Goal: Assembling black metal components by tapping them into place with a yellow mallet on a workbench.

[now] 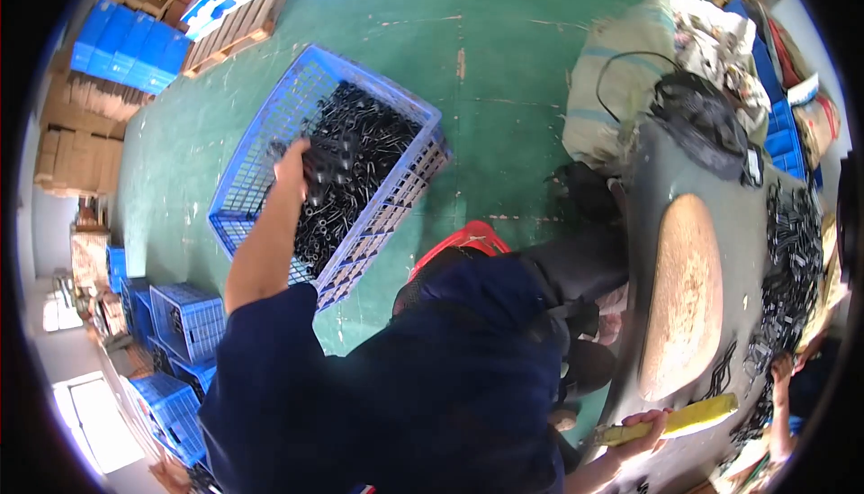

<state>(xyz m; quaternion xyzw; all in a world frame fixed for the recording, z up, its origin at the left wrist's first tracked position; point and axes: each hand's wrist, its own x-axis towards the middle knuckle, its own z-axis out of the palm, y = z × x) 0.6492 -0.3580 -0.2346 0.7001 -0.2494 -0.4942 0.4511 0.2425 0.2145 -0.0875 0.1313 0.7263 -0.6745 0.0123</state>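
Observation:
My left hand [292, 168] is stretched out over a blue plastic crate [236, 170] on the floor. Its fingers are around a blurred bunch of dark metal parts [331, 163]. Beneath them the crate holds a heap of small black metal parts [355, 202], many thin with looped ends. My right hand [641, 433] is closed around a long, flat yellow bar [697, 417] at the near end of the grey table [661, 179]. Close to that bar, a few bent black pieces [717, 375] lie on the tabletop.
A worn oval wooden board [684, 296] lies on the table, with black parts [792, 251] piled along the far right side. Another person's hand [782, 368] reaches in there. A black bag [697, 121] and white sacks [621, 71] stand beyond. Blue crates [187, 321] are stacked left.

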